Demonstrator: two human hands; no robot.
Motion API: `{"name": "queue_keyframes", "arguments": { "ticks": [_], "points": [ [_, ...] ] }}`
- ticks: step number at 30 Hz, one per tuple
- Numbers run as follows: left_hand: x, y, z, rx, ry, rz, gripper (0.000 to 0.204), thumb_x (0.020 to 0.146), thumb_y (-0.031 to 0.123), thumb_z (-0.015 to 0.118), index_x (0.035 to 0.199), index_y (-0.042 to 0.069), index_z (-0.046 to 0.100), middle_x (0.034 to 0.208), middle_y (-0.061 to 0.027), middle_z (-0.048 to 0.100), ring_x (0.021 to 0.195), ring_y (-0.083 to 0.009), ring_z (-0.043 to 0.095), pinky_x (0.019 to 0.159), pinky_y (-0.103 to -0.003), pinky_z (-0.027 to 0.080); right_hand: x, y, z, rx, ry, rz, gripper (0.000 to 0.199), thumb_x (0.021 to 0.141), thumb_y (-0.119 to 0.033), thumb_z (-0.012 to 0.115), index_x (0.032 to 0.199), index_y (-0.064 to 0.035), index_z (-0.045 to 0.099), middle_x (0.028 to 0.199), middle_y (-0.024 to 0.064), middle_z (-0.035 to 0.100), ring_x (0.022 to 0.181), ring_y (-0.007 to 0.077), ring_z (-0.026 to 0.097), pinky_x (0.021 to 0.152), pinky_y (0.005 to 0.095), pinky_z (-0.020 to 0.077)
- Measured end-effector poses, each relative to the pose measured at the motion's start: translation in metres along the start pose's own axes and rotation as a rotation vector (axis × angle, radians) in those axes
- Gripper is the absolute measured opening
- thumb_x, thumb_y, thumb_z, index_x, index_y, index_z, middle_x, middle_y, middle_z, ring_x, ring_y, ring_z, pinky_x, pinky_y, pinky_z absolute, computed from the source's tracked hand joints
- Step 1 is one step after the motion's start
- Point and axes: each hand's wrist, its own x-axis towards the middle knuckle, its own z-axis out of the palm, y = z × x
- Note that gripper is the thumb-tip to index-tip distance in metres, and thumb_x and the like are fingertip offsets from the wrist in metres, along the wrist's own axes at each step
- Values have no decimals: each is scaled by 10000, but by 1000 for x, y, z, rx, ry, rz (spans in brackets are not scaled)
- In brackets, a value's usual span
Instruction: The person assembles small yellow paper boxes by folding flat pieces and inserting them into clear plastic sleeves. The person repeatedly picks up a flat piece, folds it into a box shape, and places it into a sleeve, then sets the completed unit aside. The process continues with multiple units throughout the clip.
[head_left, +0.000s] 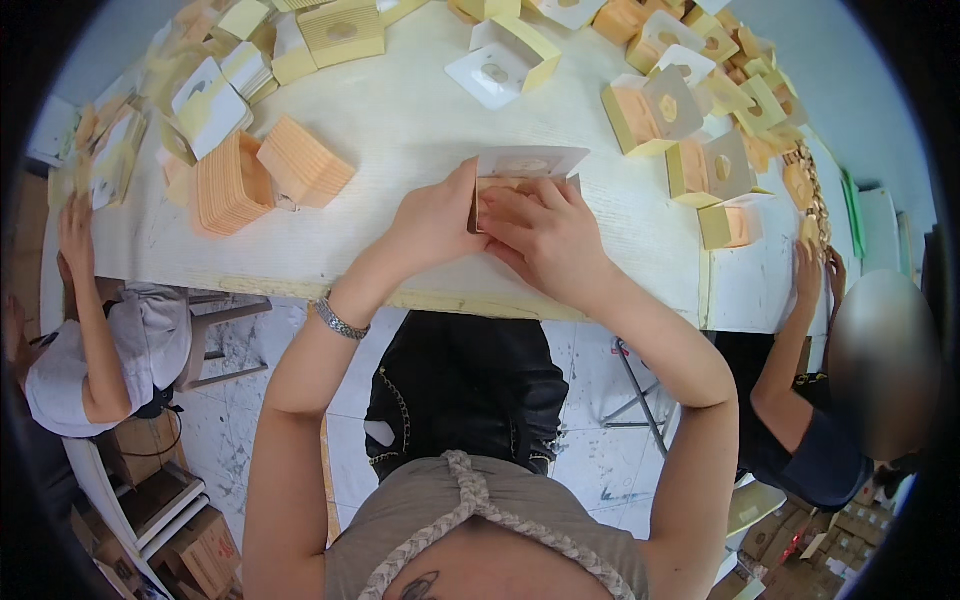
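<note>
In front of me, just above the table's near edge, is a small paper box [532, 158] with its pale lid raised at the back. My left hand [432, 218] is closed round the box's left side. My right hand [552, 235] bends its fingers over and into the box's opening, the thumb tucked toward the left hand. Those fingers cover most of the inside, so the contents are hidden. Left of my hands stand two nested stacks of peach-coloured inserts [232, 186]. Beyond them lies an open yellow box [543, 72] with a white flap.
Several yellow boxes with peach inserts [640, 118] crowd the table's right side. More flat and folded yellow boxes [340, 32] lie at the far left. A co-worker's hand [75, 235] rests at the left edge, and another co-worker's hands [808, 268] are at the right.
</note>
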Motion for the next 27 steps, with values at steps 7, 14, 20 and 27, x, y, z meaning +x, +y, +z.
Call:
{"name": "queue_keyframes", "arguments": {
  "ticks": [7,14,20,27],
  "points": [
    [-18,-11,-3,-514,128,122,625,805,12,679,1382,69,446,846,-24,614,650,-88,558,606,-219,472,-2,84,-6,-639,18,285,455,745,-146,736,1194,-155,663,1202,60,628,1053,313,579,882,396,489],
    [-20,-14,-2,-451,232,47,565,850,-20,638,1381,74,468,934,-34,584,705,-60,550,617,-205,468,110,129,32,-405,292,511,504,831,-314,683,1273,-88,594,1125,174,650,1075,377,578,873,453,510],
    [-15,-15,2,-457,437,99,698,844,-6,689,1444,45,338,1400,-120,399,1110,-167,575,714,-242,524,109,125,29,-29,104,800,595,837,-417,665,1327,-95,559,948,150,714,940,348,675,780,470,546],
    [-17,-18,6,-456,398,78,719,836,-10,697,1447,41,321,1416,-144,385,1105,-182,591,718,-248,529,110,107,14,-336,-140,702,861,731,-541,732,1426,-114,457,970,79,738,822,332,704,716,402,558]
  ]
}}
